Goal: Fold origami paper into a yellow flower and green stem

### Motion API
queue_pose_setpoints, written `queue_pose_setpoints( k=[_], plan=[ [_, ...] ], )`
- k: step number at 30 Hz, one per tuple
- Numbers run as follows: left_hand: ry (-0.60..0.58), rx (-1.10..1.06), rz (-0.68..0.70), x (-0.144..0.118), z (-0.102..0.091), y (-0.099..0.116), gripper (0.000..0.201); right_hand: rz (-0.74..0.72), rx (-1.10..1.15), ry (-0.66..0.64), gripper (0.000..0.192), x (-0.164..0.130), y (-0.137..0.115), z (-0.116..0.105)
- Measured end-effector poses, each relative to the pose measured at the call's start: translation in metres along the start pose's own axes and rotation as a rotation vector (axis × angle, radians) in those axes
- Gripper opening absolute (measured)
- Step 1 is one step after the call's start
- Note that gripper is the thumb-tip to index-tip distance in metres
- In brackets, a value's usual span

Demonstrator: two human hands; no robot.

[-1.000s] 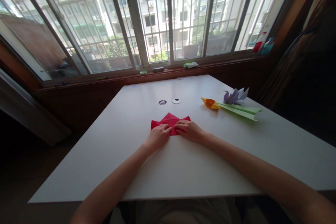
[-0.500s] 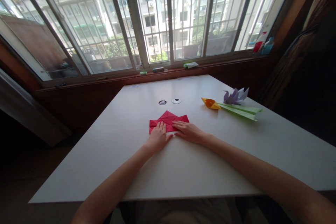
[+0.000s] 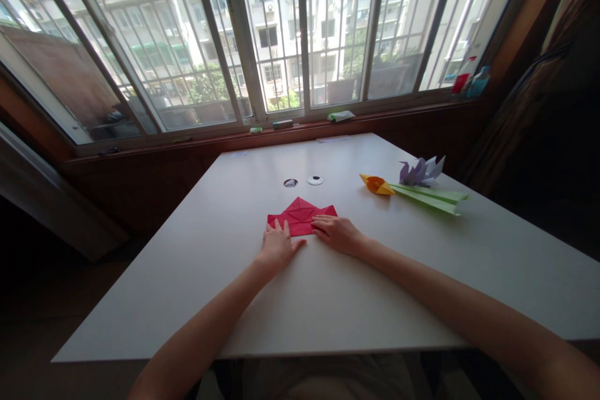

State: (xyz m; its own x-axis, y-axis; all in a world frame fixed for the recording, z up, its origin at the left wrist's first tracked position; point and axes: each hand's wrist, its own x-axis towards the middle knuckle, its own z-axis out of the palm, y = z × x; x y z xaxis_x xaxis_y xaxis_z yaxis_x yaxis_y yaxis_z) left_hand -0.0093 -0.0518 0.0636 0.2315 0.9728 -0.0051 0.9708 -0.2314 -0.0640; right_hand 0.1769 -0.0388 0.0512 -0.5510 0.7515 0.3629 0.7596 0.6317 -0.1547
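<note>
A red folded paper [image 3: 300, 216] lies flat on the white table [image 3: 328, 300], with a point toward the window and creases showing. My left hand [image 3: 277, 244] rests flat at the paper's near left edge, fingers spread, fingertips on the paper. My right hand [image 3: 336, 232] presses its fingers on the near right part of the paper. Neither hand grips anything.
To the right lie an orange and green paper flower [image 3: 415, 194] and a purple paper flower [image 3: 420, 171]. Two round holes [image 3: 302, 181] sit in the tabletop behind the red paper. Small items and bottles [image 3: 469, 81] stand on the window sill.
My hands uncurled and slid back toward me along the red paper, flattening it. The left hand moved left and nearer; more of the paper shows.
</note>
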Motion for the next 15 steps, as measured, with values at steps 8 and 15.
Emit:
queue_pose_setpoints(
  k=[8, 15],
  plan=[
    [0.031, 0.006, 0.021, 0.0010, 0.0024, -0.0017, 0.076, 0.303, -0.232, 0.008, 0.034, 0.0032, -0.0042, -0.0025],
    [0.025, 0.019, 0.026, 0.0013, 0.0021, -0.0013, 0.077, 0.428, -0.303, 0.041, 0.038, 0.0046, -0.0045, -0.0032]
  ],
)
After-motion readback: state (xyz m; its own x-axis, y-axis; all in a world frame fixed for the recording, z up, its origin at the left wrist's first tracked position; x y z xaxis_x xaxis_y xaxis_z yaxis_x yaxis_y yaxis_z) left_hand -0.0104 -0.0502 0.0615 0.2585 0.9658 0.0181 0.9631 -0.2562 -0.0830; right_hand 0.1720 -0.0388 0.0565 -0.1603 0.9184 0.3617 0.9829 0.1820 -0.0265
